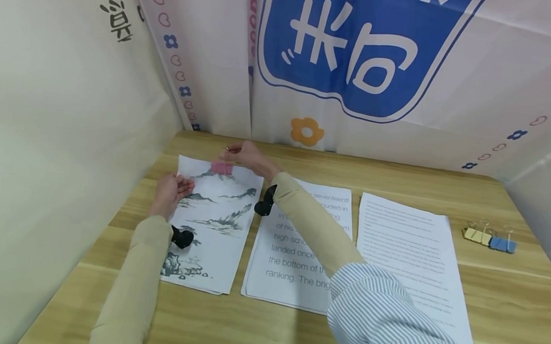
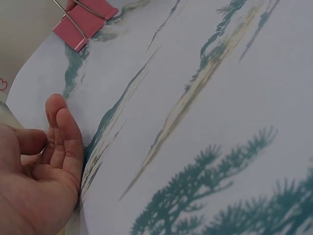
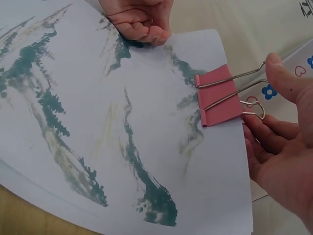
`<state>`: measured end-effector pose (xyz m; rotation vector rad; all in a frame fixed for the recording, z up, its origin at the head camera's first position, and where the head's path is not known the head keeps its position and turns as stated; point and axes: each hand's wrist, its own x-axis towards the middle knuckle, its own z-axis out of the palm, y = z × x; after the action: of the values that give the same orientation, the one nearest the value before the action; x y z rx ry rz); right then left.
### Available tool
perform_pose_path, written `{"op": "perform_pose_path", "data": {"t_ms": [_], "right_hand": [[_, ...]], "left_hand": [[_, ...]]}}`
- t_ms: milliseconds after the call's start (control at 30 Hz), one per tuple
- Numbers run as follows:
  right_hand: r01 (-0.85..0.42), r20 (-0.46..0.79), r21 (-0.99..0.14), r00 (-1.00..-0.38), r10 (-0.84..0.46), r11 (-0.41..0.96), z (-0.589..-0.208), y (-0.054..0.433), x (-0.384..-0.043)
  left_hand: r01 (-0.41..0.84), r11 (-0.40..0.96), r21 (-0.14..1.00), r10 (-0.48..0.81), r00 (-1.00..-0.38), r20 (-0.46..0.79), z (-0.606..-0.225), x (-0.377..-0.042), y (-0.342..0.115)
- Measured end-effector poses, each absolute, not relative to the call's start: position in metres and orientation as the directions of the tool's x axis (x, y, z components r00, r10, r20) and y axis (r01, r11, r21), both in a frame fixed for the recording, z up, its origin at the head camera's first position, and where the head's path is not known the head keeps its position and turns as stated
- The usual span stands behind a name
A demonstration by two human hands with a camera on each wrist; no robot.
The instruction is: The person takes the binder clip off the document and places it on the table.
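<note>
A pink binder clip [image 3: 220,95] sits over the top edge of a stack of sheets [image 1: 212,195] printed with ink landscapes. My right hand [image 1: 250,158] holds the clip's wire handles. In the right wrist view, its thumb [image 3: 281,71] lies at the tip of the front handle, and the curled fingers are beneath the back handle. My left hand [image 1: 170,190] grips the stack's left edge near its top corner. Its fingers [image 2: 66,134] are curled over the paper, and the thumb's contact with the sheets is partly hidden. The paper bends near that hand.
A large-print text stack [image 1: 293,291] lies right of the landscapes, partly under my right forearm. Farther right is a small-print stack [image 1: 406,249]. A yellow binder clip [image 1: 477,235] and a blue one [image 1: 502,244] lie near the table's right side. A printed cloth backdrop [image 1: 214,87] stands behind.
</note>
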<state>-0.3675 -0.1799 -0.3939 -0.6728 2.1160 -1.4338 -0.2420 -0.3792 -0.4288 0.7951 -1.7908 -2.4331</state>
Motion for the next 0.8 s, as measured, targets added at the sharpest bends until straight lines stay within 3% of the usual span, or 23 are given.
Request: {"op": "perform_pose_path", "data": {"t_ms": [467, 800], "right_hand": [[-0.127, -0.03, -0.964, -0.817, -0.575, 0.232, -0.393, -0.181, -0.367], [-0.135, -0.023, -0.965, -0.808, -0.589, 0.224, -0.379, -0.164, -0.376]], "left_hand": [[-0.277, -0.32, 0.906, -0.32, -0.869, -0.379, -0.429, -0.242, -0.377], [-0.291, -0.284, 0.914, -0.329, -0.865, -0.378, -0.426, -0.239, -0.376]]}}
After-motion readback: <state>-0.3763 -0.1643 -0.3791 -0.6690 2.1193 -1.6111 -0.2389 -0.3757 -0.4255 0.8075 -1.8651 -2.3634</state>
